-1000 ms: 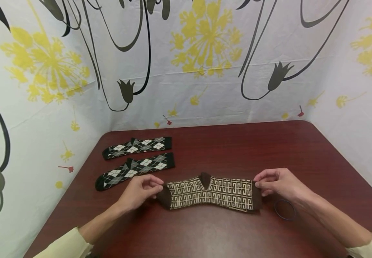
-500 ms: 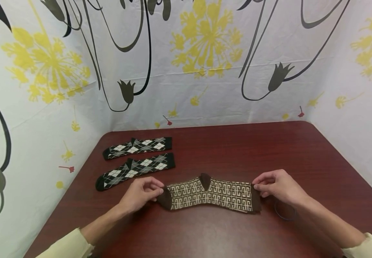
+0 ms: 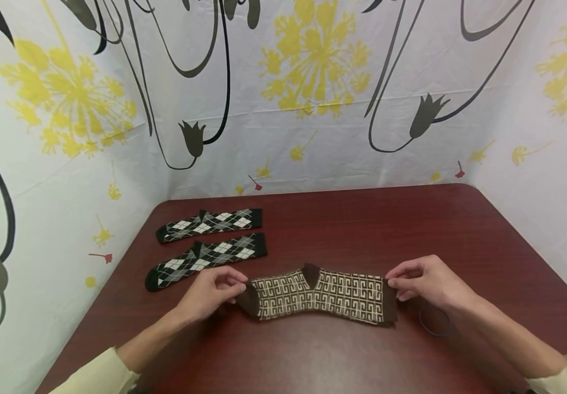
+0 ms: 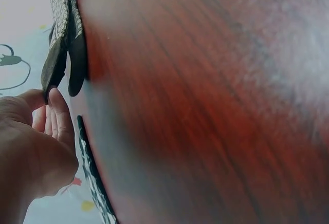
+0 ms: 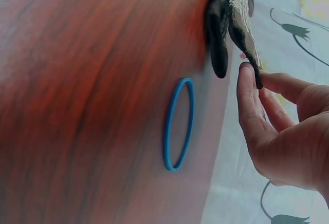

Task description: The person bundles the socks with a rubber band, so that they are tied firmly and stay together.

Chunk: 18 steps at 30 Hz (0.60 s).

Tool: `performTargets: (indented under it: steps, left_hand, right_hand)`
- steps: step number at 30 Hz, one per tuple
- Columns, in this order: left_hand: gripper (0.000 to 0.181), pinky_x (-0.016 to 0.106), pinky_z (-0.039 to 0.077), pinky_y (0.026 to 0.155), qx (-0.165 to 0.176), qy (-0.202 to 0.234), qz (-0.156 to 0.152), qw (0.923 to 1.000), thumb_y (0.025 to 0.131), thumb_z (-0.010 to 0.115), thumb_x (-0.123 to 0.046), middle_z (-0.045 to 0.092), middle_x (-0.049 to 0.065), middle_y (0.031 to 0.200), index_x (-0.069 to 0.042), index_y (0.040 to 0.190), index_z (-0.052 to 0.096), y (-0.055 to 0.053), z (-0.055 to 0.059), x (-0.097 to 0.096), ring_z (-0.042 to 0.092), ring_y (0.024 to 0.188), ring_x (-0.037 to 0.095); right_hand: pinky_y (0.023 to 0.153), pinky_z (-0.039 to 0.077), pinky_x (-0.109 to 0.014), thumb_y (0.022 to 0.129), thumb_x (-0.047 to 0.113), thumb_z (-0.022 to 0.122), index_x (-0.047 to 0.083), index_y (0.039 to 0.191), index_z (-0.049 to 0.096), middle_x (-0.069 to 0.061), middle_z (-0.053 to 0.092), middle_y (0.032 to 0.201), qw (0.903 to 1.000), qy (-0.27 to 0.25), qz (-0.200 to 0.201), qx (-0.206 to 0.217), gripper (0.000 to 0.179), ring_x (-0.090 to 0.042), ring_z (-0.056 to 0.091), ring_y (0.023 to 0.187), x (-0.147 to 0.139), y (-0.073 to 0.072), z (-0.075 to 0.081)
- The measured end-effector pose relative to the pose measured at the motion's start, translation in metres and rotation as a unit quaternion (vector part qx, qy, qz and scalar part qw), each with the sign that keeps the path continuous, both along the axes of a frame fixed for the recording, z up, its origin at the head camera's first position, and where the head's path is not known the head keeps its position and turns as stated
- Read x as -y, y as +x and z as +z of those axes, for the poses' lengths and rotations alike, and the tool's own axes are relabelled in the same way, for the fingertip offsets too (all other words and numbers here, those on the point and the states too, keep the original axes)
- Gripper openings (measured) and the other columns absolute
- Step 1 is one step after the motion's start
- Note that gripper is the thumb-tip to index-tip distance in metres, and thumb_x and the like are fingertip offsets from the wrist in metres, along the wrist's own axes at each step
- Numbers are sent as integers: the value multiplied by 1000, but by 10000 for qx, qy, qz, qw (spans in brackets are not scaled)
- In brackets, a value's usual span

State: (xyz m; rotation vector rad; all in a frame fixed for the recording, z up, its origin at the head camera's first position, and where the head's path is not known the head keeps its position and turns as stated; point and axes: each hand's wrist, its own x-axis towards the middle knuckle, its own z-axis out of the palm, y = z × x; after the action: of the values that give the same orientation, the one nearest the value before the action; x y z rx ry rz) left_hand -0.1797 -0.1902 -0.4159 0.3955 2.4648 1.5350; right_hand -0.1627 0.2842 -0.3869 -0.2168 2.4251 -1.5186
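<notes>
A brown-and-cream patterned sock (image 3: 320,295) is stretched sideways between my hands, over the table. My left hand (image 3: 209,295) pinches its dark toe between thumb and fingertips. At the other end, my right hand (image 3: 431,282) pinches the dark cuff. The left wrist view shows two layers: the held toe (image 4: 55,64) and another dark toe (image 4: 77,70) beneath it, a little apart. Likewise in the right wrist view, the held cuff (image 5: 244,41) hangs above a second dark cuff (image 5: 218,52). From the head view the lower sock is mostly hidden.
Two black, grey and white argyle socks (image 3: 234,249) lie side by side at the table's left. A thin blue rubber band (image 5: 168,126) lies on the dark red table (image 3: 362,230) near my right wrist. Patterned white cloth (image 3: 322,158) stands around the back and sides.
</notes>
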Motion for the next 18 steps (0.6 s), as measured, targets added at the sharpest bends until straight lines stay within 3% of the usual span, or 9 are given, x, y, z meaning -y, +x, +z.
performTargets:
  steps: [8, 18]
  left_hand:
    - [19, 31, 58, 68, 23, -88, 2, 10000, 98, 78, -14, 76, 9, 97, -4, 114, 76, 0, -1, 4, 71, 75, 22]
    - [18, 31, 61, 70, 78, 70, -67, 9999, 99, 77, -10, 75, 11, 99, -1, 114, 75, 1, -8, 4, 72, 75, 20]
  right_hand:
    - [72, 63, -41, 97, 0, 74, -12, 111, 75, -16, 77, 95, 9999, -43, 78, 83, 19, -30, 76, 74, 1, -1, -3]
    - [71, 62, -37, 97, 3, 76, -5, 109, 78, -12, 78, 99, 9986, 517, -74, -23, 15, -27, 76, 77, 4, 0, -9]
